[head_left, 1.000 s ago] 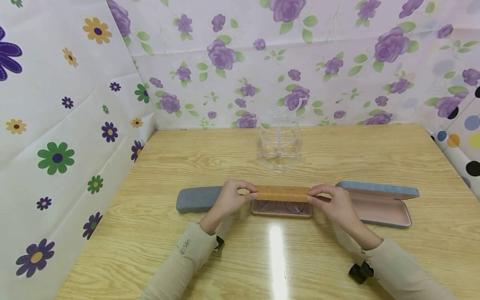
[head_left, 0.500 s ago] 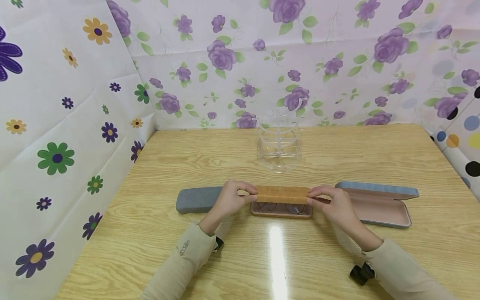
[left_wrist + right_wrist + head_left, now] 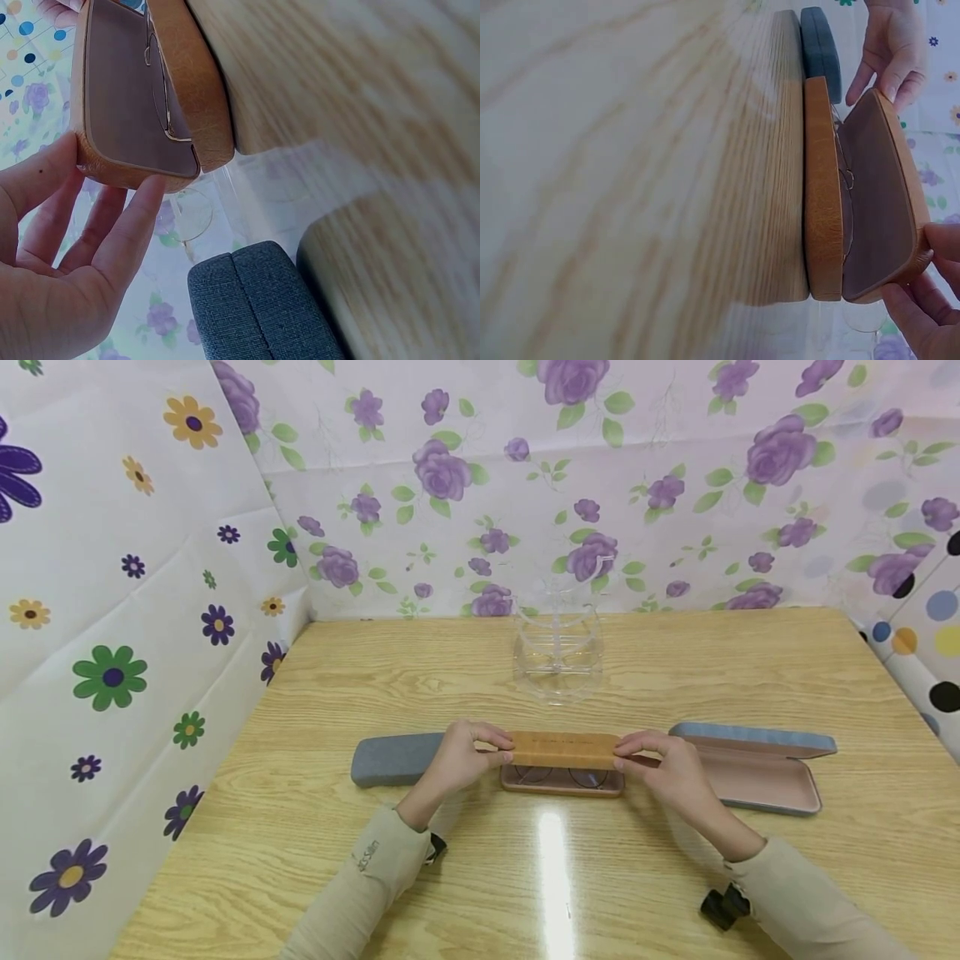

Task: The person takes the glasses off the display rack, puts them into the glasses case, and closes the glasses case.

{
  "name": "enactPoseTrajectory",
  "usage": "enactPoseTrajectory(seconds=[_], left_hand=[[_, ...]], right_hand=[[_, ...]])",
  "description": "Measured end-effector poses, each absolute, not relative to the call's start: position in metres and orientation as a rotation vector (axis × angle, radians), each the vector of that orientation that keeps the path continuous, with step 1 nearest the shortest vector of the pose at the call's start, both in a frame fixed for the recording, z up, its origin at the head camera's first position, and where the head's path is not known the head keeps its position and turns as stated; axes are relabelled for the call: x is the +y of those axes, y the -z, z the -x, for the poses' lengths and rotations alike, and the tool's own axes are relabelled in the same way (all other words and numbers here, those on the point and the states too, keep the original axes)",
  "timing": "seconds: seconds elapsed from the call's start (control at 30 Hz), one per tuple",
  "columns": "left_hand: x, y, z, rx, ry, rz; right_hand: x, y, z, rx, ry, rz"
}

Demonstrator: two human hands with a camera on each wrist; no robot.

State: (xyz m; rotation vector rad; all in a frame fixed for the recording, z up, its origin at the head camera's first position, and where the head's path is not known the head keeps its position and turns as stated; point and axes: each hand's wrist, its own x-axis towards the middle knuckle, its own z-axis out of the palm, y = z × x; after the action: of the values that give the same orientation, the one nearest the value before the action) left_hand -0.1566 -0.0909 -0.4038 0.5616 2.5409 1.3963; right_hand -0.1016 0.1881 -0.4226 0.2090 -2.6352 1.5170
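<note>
A tan glasses case [image 3: 562,782] lies in the middle of the table, its lid [image 3: 564,749] raised partway. Inside rests a pair of thin-rimmed glasses [image 3: 589,777], partly hidden beneath the lid. My left hand [image 3: 463,758] pinches the lid's left end between thumb and fingers. At the opposite end, my right hand [image 3: 672,768] grips the lid in the same way. From the left wrist, the lid's smooth brownish lining [image 3: 124,90] shows, with fingertips on its corner. The right wrist view has the case on edge, with the right hand [image 3: 930,315] at the lid's near corner.
A closed grey-blue glasses case [image 3: 397,758] sits left, partly behind the left hand. To the right lies an open blue case [image 3: 761,777] with pink lining. A clear stand [image 3: 557,647] bearing glasses stands behind, before a flowered backdrop [image 3: 450,543].
The tan lid has tipped down slightly toward me, with both hands keeping hold of its ends. Over the last half second hardly anything moves.
</note>
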Motion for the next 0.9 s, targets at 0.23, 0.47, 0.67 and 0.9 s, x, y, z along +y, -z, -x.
enactPoseTrajectory(seconds=[0.23, 0.47, 0.67, 0.9], left_hand=[[-0.092, 0.406, 0.156, 2.506, -1.420, -0.574], [-0.093, 0.407, 0.155, 2.426, -1.407, -0.604], [-0.093, 0.402, 0.157, 2.426, -1.383, -0.555], [-0.089, 0.399, 0.167, 2.536, -1.366, -0.534]], right_hand=[[0.189, 0.424, 0.101, -2.659, -1.529, -0.205], [0.189, 0.425, 0.100, -2.709, -1.514, -0.246], [0.191, 0.420, 0.104, -2.744, -1.539, -0.238], [0.193, 0.416, 0.118, -2.765, -1.524, -0.213]])
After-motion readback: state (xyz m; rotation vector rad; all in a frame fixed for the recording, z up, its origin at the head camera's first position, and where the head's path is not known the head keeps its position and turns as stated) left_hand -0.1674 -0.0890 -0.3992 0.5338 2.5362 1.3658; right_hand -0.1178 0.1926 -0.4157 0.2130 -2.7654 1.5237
